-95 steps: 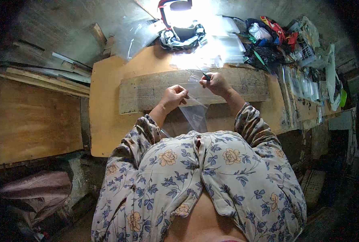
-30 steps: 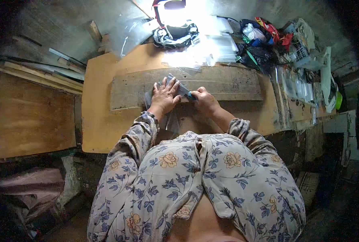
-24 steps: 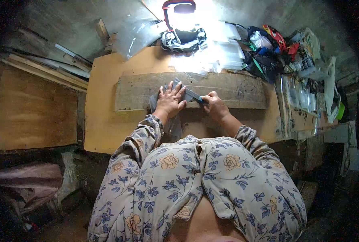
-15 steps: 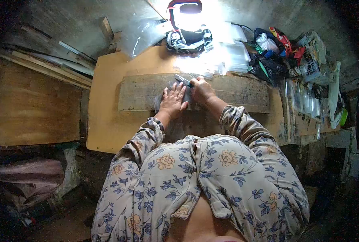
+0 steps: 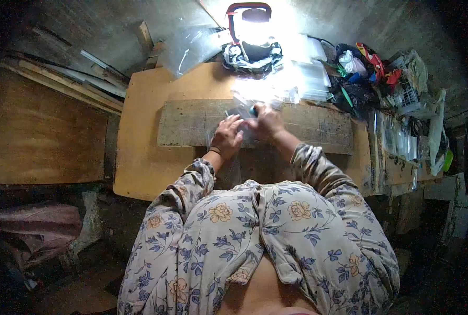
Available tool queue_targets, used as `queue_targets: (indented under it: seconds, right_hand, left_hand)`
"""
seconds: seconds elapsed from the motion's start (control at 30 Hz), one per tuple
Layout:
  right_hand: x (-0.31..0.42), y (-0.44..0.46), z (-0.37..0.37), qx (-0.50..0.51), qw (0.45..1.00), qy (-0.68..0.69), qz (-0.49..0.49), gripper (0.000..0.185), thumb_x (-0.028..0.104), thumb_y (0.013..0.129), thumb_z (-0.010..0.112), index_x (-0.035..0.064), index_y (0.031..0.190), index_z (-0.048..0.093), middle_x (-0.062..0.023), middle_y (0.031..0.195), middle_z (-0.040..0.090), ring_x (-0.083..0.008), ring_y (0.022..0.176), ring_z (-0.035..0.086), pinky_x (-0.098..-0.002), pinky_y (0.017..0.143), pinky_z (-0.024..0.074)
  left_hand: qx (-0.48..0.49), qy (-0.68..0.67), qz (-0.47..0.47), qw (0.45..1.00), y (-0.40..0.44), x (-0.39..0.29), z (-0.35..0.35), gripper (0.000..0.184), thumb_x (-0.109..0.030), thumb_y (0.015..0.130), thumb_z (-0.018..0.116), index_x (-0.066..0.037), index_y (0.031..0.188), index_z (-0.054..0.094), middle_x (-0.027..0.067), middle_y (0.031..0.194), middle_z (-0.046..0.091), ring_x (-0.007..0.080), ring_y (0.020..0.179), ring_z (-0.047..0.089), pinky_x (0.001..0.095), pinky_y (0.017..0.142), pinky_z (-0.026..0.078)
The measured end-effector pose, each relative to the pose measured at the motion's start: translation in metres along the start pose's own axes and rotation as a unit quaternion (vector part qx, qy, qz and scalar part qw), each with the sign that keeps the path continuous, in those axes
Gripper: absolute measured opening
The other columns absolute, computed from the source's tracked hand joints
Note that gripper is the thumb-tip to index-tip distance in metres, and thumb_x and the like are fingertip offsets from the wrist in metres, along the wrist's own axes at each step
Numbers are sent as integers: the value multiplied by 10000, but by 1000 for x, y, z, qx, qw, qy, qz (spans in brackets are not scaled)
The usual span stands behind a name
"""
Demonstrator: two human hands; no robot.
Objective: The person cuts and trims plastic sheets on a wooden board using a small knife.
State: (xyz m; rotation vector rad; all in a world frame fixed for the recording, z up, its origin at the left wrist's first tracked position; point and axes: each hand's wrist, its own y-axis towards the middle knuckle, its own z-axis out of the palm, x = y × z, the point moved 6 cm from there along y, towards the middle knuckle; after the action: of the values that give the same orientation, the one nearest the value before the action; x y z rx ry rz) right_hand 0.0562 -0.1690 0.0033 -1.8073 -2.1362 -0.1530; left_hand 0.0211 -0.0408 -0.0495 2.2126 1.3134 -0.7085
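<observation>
My left hand [image 5: 227,137] rests on clear plastic film [image 5: 243,111] over the worn wooden board [image 5: 192,123], its fingers pointing away from me and partly bent. Close to its right, my right hand [image 5: 266,121] is closed on a cutter with a blue-green handle [image 5: 253,111]. The cutter's blade is mostly hidden or blurred. Some of the film hangs below the board's near edge between my forearms.
A bright lamp [image 5: 249,23] stands at the back of the tan table [image 5: 139,157]. Stacked clear sheets [image 5: 311,79] lie right of it, beside dark bags [image 5: 353,94] and a plastic basket [image 5: 408,97]. Wooden strips [image 5: 60,86] lean at the left.
My right hand with the cutter has moved up and left across the board, close to my left hand. My left hand went from a pinch on the raised film to pressing it down, and its fingers now bend more.
</observation>
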Motion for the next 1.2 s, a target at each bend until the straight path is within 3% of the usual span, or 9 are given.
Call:
queue_targets:
  seconds: [0.07,0.17,0.3,0.43,0.57,0.7,0.77,1.03,1.2]
  right_hand:
    - [11,-17,7,47,999,-13,-2,590,467,704,589,52,1092,426,-192,1020,477,-300,898,522,-371,760,435]
    - [-15,3,5,11,996,-35,75,594,477,691,604,47,1067,446,-186,1022,475,-291,916,517,-378,770,432]
    - [-70,40,-16,-52,987,-77,133,592,407,754,566,-17,1128,393,-229,1137,399,-299,958,506,-363,798,434]
    - [-67,34,-26,-78,992,-51,79,495,360,764,555,-13,1068,437,-218,1050,471,-300,906,533,-364,764,450]
    - [-40,-3,14,-3,964,259,54,487,475,709,593,12,851,547,-172,790,583,-261,714,572,-315,671,448]
    - [-10,-32,36,26,874,480,75,438,419,695,643,8,815,548,-92,743,595,-176,697,574,-286,641,446]
    - [12,-43,11,35,797,600,58,228,216,732,640,16,787,542,-49,708,582,-120,663,556,-247,611,442]
    - [5,-51,0,-8,770,637,36,73,72,731,594,41,751,531,-27,650,559,-103,603,532,-234,566,433]
    - [-3,-57,11,2,724,688,59,49,72,757,514,85,798,537,-25,621,551,-45,398,393,-191,341,313]
  left_hand:
    - [-104,7,34,994,-6,-8,-13,524,-213,715,567,-45,1175,378,127,1289,302,275,1201,261,409,958,258]
    - [-221,210,-172,937,-12,1,-34,571,-298,677,640,-41,1130,405,136,1158,385,310,1033,391,371,864,358]
    - [-44,165,-341,924,-4,12,-42,532,-393,637,678,-52,988,468,126,1110,435,276,1008,432,351,845,377]
    - [38,189,-339,921,3,24,-45,433,-391,641,681,-74,891,523,110,1052,499,269,984,473,358,818,396]
    - [-88,-77,-318,941,-3,27,-48,283,-300,687,674,-71,710,509,54,645,548,175,646,536,308,594,429]
    - [-211,-292,-262,895,-13,34,-47,257,-230,720,665,-55,699,477,-5,612,474,88,559,414,245,520,388]
    - [-212,-314,-240,894,-13,32,-42,254,-230,729,658,-55,704,475,-4,622,483,88,559,434,243,518,395]
    - [-63,-497,-233,833,-28,-6,-53,120,-117,795,565,-26,872,552,50,743,569,110,616,553,217,535,460]
    - [-59,-506,-187,840,-30,-17,-63,99,-56,805,521,-16,882,568,79,749,590,109,638,558,217,539,469]
